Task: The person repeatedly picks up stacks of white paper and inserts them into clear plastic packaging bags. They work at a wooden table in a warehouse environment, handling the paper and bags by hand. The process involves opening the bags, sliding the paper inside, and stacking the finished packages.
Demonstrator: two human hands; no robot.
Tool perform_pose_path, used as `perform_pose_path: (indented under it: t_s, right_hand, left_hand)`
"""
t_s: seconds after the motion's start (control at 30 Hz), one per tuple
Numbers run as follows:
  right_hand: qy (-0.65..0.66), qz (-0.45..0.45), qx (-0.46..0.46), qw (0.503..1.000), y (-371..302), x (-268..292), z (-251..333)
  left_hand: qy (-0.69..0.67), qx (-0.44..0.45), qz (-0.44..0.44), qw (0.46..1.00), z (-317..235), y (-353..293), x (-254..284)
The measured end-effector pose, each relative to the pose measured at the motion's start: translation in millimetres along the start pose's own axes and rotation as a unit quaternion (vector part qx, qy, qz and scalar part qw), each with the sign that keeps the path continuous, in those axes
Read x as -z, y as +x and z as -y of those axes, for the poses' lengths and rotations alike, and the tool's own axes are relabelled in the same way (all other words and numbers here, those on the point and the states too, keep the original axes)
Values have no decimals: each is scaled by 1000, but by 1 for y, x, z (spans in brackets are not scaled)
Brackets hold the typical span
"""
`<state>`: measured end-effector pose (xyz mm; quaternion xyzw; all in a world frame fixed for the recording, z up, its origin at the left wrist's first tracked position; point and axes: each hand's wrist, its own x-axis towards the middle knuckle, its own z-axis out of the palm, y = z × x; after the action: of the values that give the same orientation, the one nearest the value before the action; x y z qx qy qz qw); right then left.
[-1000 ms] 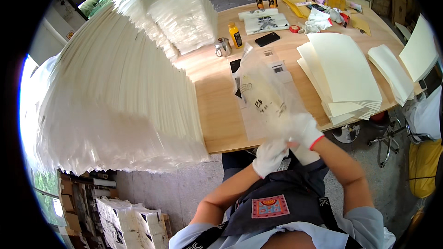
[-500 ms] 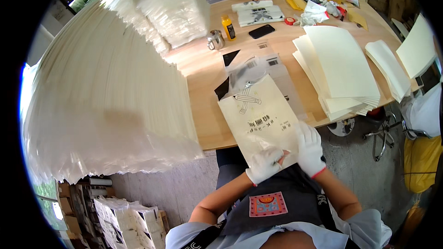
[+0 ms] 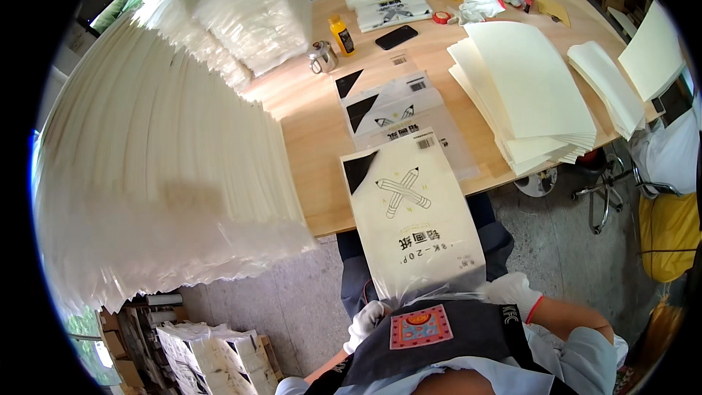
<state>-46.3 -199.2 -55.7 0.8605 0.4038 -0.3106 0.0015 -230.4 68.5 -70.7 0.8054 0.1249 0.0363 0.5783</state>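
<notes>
Gloved left hand (image 3: pixel 365 324) and right hand (image 3: pixel 513 294) dropping lower, flanking the near end of the printed bag (image 3: pixel 409 223), fingers partly hiding, grasp impossible to tell.

Black phone (image 3: pixel 396 37), yellow bottle (image 3: pixel 341 35) beside metal pitcher (image 3: pixel 322 57), red tape roll (image 3: pixel 441 18)

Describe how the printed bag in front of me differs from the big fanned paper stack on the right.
The bag shows crossed pencils and a black corner; the paper stack is blank. The bag has shiny clear plastic around its contents, while the paper stack is bare. The bag juts well past the table edge; the paper stack lies mostly on it. Both look pale cream.
</notes>
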Motion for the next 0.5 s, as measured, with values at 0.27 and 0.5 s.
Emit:
perform_pose_path:
  t_s: [0.27, 0.5]
  right_hand:
    - [-14, -305, 6, 952, 69, 17, -20]
    - [297, -197, 45, 933, 91, 9, -47]
  left_hand:
    - [157, -81, -201, 964, 19, 103, -6]
    - [222, -59, -314, 921, 58, 107, 23]
